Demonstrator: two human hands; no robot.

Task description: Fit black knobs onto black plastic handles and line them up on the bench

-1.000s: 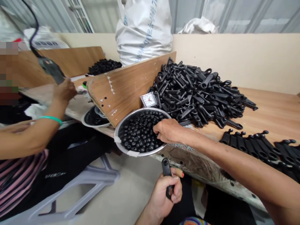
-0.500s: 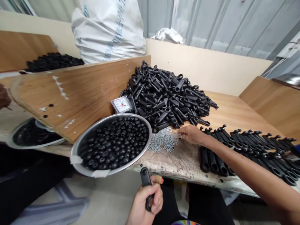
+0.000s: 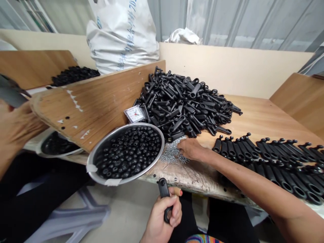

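Observation:
My left hand [image 3: 164,214] is closed around a black plastic crank handle [image 3: 164,188], held upright below the table's front edge. A small hole shows at its upper end and a ring at its lower end. A tan cover wraps one fingertip. My right hand [image 3: 192,149] rests at the right side of a heap of small silver screws or pins [image 3: 173,153], fingers curled down into them. What those fingers pinch is hidden. Just left of the heap stands a metal bowl [image 3: 162,148] full of round black knobs [image 3: 126,152].
Behind the screws rises a pile of crank handles [image 3: 184,104], with a small clock [image 3: 135,114] beside it. Rows of cranks with knobs [image 3: 275,148] lie at right. A wooden divider [image 3: 101,101] stands at left; beyond it are another person's hand [image 3: 17,128] and another bowl [image 3: 60,155].
My right hand has moved left onto the screw heap. My left hand still holds the crank handle. The other person's hand has come further into view at left, and the view has shifted slightly.

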